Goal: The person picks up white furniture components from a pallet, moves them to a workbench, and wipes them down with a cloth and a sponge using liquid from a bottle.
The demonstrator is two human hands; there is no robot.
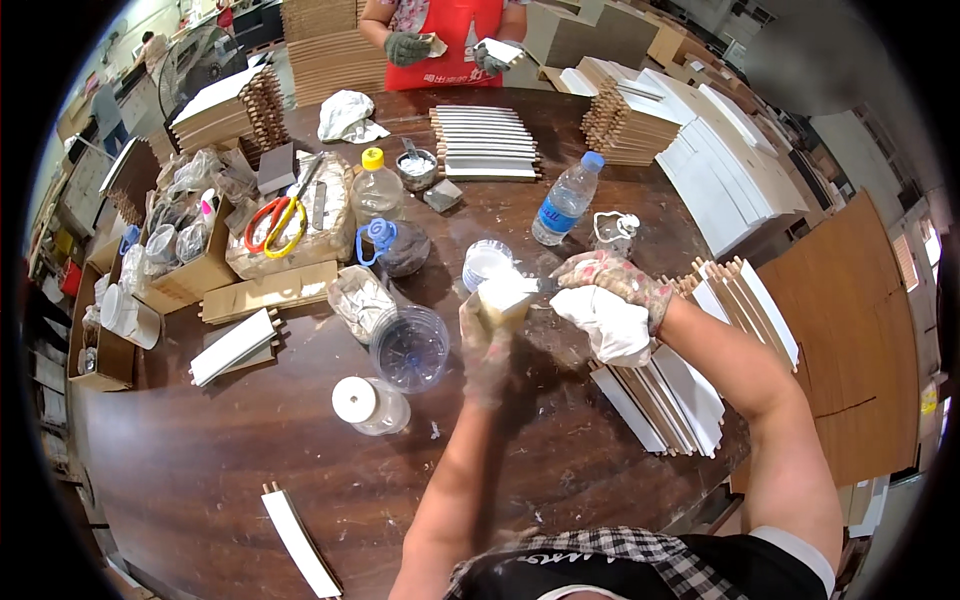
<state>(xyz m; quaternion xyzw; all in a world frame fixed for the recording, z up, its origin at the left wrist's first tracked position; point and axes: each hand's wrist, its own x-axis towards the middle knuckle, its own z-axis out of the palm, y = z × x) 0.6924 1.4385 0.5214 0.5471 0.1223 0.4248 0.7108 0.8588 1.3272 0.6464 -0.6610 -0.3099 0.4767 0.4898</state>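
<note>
My gloved left hand (pixel 485 350) is closed round a pale cream, block-shaped thing (pixel 505 298) above the middle of the table; its exact kind is unclear. A flat dark blade, like that of a putty knife (pixel 543 285), reaches from my gloved right hand (pixel 615 277) to the top of that piece. The same right hand also has a white cloth (pixel 606 325) bunched beneath its fingers. Just beyond my left hand stands a clear plastic tub (pixel 487 262). A cut-off clear plastic container (pixel 410 350) and a white-lidded jar (pixel 370 404) are to its left.
White slats with wooden pegs (pixel 665 400) lie at right; another stack (pixel 487 143) is at the back. Bottles (pixel 565 205), scissors (pixel 285 222) and a cardboard box (pixel 185 275) crowd the table (pixel 250 430). Across it, a person in a red apron (pixel 455 50) holds pieces in gloved hands.
</note>
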